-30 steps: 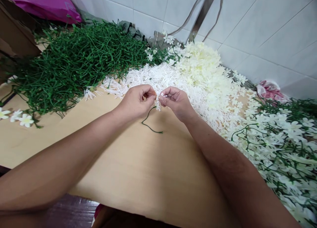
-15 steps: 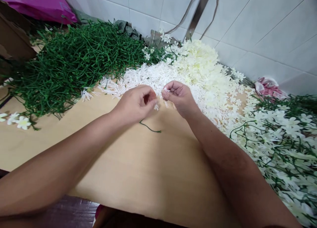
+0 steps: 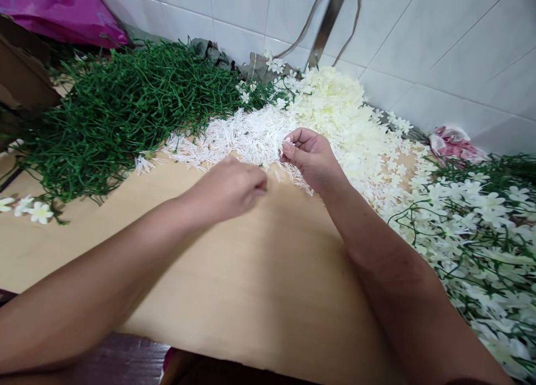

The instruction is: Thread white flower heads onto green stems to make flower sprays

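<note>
My left hand [image 3: 237, 191], somewhat blurred, is closed above the tan board [image 3: 234, 273]. Tiny green bits of a stem [image 3: 261, 165] show at its fingers; the rest is hidden by the hand. To its right, my right hand [image 3: 307, 156] pinches a small white flower piece [image 3: 287, 142] between thumb and fingertips. Just beyond both hands spreads a heap of thin white stamen-like pieces [image 3: 247, 131]. It runs into a pile of cream petals [image 3: 335, 95] on the right.
A big heap of green plastic stems [image 3: 146, 106] lies at the back left. White flowers on green stems [image 3: 481, 234] are piled at the right. A pink bag [image 3: 62, 14] and a cardboard box [image 3: 23, 67] stand at the far left, and a tiled wall [image 3: 397, 33] rises behind.
The green stem that lay on the board below my left hand has gone from there, and that hand has closed. My right hand has shifted slightly right, still pinching the white piece.
</note>
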`<move>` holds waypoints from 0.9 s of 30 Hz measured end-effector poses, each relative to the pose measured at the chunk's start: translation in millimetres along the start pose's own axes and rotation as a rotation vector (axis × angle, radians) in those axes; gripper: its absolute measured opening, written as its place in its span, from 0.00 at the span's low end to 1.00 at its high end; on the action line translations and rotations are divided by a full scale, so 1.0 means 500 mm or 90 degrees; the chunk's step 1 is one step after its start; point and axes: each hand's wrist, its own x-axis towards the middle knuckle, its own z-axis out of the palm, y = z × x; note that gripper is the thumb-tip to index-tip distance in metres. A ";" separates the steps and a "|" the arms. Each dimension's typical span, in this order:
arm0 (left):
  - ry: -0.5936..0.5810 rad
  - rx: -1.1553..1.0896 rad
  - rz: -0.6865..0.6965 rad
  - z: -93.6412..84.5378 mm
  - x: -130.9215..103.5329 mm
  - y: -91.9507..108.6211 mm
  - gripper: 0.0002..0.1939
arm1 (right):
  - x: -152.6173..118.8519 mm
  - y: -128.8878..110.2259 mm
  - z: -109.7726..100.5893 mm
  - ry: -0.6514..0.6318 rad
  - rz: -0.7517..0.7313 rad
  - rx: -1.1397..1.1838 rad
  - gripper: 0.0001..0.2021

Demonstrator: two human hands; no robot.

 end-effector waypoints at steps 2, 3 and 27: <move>0.189 -0.059 -0.074 -0.021 0.001 -0.025 0.06 | -0.001 0.000 0.000 0.000 0.004 0.002 0.20; 0.286 -0.105 -0.114 -0.029 0.001 -0.039 0.05 | -0.002 0.000 0.001 -0.001 0.006 0.002 0.20; 0.160 -0.737 -0.360 0.060 0.039 -0.060 0.12 | -0.013 0.041 0.026 -0.074 0.195 0.190 0.19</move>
